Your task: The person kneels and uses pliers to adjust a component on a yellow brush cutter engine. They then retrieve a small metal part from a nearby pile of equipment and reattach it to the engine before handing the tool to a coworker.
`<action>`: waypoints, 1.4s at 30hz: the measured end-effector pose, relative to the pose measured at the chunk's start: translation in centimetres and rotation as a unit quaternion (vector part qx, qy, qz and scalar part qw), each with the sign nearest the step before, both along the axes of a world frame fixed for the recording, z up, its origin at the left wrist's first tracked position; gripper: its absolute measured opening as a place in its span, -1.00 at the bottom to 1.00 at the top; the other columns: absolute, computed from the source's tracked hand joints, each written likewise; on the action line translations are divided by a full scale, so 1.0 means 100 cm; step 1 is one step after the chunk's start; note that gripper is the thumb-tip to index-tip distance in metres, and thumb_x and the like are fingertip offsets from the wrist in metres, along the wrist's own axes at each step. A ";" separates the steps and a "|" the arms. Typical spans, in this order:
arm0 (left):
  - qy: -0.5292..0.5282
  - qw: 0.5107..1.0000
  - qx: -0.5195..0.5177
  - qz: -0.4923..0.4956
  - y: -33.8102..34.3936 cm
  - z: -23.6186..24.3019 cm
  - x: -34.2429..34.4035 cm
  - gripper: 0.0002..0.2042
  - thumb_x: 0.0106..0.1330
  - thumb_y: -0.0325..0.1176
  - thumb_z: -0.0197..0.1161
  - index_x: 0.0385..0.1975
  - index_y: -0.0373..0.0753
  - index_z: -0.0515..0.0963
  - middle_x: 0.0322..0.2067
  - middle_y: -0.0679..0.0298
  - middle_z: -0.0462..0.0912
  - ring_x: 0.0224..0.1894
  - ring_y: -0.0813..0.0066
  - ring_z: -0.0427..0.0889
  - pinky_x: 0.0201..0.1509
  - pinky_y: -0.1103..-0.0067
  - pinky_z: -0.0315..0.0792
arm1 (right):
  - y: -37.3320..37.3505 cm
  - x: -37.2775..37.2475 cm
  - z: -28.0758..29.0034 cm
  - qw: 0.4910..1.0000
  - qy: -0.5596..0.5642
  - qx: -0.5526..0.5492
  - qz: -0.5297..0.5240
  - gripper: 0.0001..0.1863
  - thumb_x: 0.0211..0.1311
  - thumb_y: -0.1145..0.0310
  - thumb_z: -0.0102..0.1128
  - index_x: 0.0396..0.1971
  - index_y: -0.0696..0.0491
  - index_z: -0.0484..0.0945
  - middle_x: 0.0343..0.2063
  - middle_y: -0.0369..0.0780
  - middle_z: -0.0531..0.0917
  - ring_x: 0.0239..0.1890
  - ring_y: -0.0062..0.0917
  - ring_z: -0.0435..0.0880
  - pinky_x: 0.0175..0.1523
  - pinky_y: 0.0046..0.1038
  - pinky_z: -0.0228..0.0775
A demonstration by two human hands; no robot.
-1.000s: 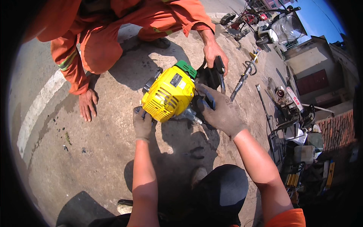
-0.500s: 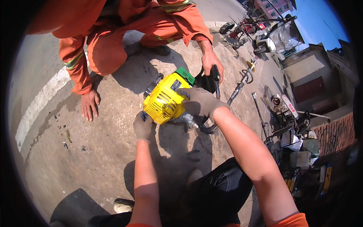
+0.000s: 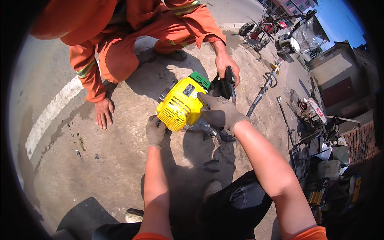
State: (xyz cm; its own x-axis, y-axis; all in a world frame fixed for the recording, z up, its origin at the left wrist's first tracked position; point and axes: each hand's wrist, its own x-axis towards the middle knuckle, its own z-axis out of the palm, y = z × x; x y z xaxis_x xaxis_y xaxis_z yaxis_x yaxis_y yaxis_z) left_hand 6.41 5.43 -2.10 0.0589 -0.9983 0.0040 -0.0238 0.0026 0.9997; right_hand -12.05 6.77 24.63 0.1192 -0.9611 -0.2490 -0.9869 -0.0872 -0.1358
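Observation:
A small yellow brush cutter engine [image 3: 176, 106] with a green cover [image 3: 199, 80] sits tilted on the concrete before me. My gloved left hand [image 3: 155, 131] grips its lower left edge, fingers curled up against the housing. Across its right side lies my gloved right hand [image 3: 221, 112], holding the engine above its metal neck [image 3: 206, 127]; some of its fingers are hidden. On the far side a co-worker in orange crouches. That person's hand [image 3: 227, 69] holds a black handle [image 3: 231, 80] beside the engine, and their other hand [image 3: 104, 113] rests on the ground.
Pliers [image 3: 209, 165] lie in the shadow near my knee. To the right are a long shaft [image 3: 262, 93], a dark rod [image 3: 285, 120], a chainsaw bar [image 3: 317, 110], a plastic container [image 3: 329, 169] and assorted tools. A red machine [image 3: 266, 29] and a scooter [image 3: 298, 42] stand farther back.
The whole view has shifted, so the scene sits slightly more to the right. Both my hands stay on the engine; the co-worker keeps the same posture.

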 end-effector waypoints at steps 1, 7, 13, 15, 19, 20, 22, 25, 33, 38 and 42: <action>0.040 0.998 0.034 -0.023 0.000 -0.002 0.001 -0.72 0.13 -0.33 0.28 -0.24 -0.39 0.59 -0.37 0.25 0.60 -0.40 0.52 0.53 -0.31 0.55 0.41 | -0.001 0.000 0.001 1.000 -0.018 0.007 -0.016 -0.40 0.19 0.24 -0.01 0.27 0.01 0.27 -0.03 0.00 0.57 0.05 -0.19 0.55 0.13 -0.29 0.34; 0.033 0.996 0.052 0.058 0.006 0.001 -0.005 -0.81 0.25 -0.32 0.23 -0.39 -0.35 0.56 -0.59 0.34 0.52 -0.60 0.64 0.44 -0.53 0.63 0.32 | -0.001 -0.001 -0.007 0.999 -0.043 0.021 0.025 -0.43 0.19 0.23 0.01 0.24 0.03 0.32 -0.09 0.02 0.59 -0.02 -0.17 0.58 0.05 -0.27 0.39; 0.252 0.939 0.235 -0.001 0.002 0.017 -0.007 -0.75 0.30 -0.29 0.22 -0.54 -0.33 0.48 -0.69 0.36 0.48 -0.74 0.66 0.35 -0.71 0.61 0.21 | 0.004 0.008 -0.008 0.998 -0.043 -0.031 0.016 -0.45 0.18 0.17 0.04 0.18 0.04 0.37 -0.14 0.02 0.62 -0.07 -0.15 0.60 0.03 -0.26 0.41; 0.291 0.926 0.241 -0.023 -0.001 0.023 -0.007 -0.76 0.30 -0.30 0.23 -0.52 -0.34 0.50 -0.66 0.35 0.51 -0.71 0.65 0.37 -0.68 0.61 0.24 | 0.003 0.005 -0.007 1.000 -0.018 0.024 0.009 -0.40 0.19 0.15 0.03 0.23 0.06 0.32 -0.05 0.05 0.57 0.02 -0.14 0.55 0.10 -0.25 0.36; 0.188 0.974 0.127 0.006 -0.002 0.024 -0.009 -0.80 0.27 -0.34 0.25 -0.40 -0.39 0.55 -0.54 0.31 0.59 -0.58 0.64 0.48 -0.53 0.63 0.36 | 0.001 0.013 -0.003 1.000 -0.026 -0.001 -0.017 -0.40 0.18 0.14 0.04 0.24 0.02 0.32 -0.03 0.03 0.57 0.03 -0.15 0.55 0.11 -0.25 0.36; 0.141 0.986 0.085 0.020 0.000 0.024 -0.009 -0.80 0.26 -0.35 0.26 -0.36 -0.40 0.56 -0.51 0.30 0.61 -0.54 0.64 0.50 -0.48 0.64 0.39 | -0.001 0.015 0.000 0.999 -0.028 0.005 -0.026 -0.39 0.18 0.14 0.04 0.24 0.01 0.32 -0.02 0.03 0.57 0.04 -0.16 0.55 0.11 -0.25 0.35; 0.064 0.997 0.051 0.005 -0.001 0.014 -0.003 -0.80 0.24 -0.37 0.27 -0.28 -0.41 0.57 -0.44 0.30 0.64 -0.45 0.63 0.53 -0.39 0.63 0.41 | -0.001 0.015 -0.003 0.999 -0.025 0.004 -0.032 -0.39 0.17 0.13 0.05 0.24 0.00 0.32 -0.01 0.02 0.56 0.04 -0.17 0.54 0.12 -0.25 0.35; 0.081 0.995 0.063 -0.008 0.002 0.016 -0.003 -0.76 0.22 -0.39 0.26 -0.17 -0.39 0.58 -0.39 0.30 0.66 -0.39 0.60 0.56 -0.31 0.61 0.44 | -0.001 0.014 -0.006 0.999 -0.021 0.010 -0.029 -0.40 0.17 0.13 0.05 0.23 0.00 0.34 -0.01 0.02 0.56 0.04 -0.17 0.54 0.12 -0.25 0.35; 0.131 0.987 0.084 -0.029 0.002 0.004 -0.006 -0.76 0.25 -0.39 0.21 -0.13 -0.35 0.59 -0.38 0.30 0.65 -0.38 0.60 0.56 -0.31 0.62 0.43 | -0.003 0.019 0.002 0.997 -0.041 0.028 -0.053 -0.40 0.17 0.12 0.04 0.22 0.04 0.35 -0.03 0.03 0.57 0.05 -0.17 0.55 0.12 -0.25 0.35; 0.112 0.993 0.012 0.015 -0.008 -0.008 -0.006 -0.77 0.23 -0.36 0.24 -0.18 -0.35 0.58 -0.49 0.33 0.58 -0.48 0.63 0.49 -0.39 0.63 0.40 | -0.004 0.018 0.006 0.997 -0.046 0.009 -0.062 -0.41 0.17 0.12 0.04 0.20 0.05 0.37 -0.07 0.03 0.60 0.02 -0.16 0.56 0.11 -0.25 0.36; 0.151 0.982 0.084 0.070 0.007 0.005 -0.010 -0.77 0.23 -0.43 0.28 -0.18 -0.37 0.50 -0.40 0.34 0.57 -0.40 0.63 0.49 -0.32 0.65 0.41 | -0.003 0.014 0.005 0.996 -0.059 0.009 -0.070 -0.41 0.17 0.14 0.04 0.21 0.05 0.36 -0.07 0.04 0.59 0.02 -0.15 0.56 0.10 -0.25 0.36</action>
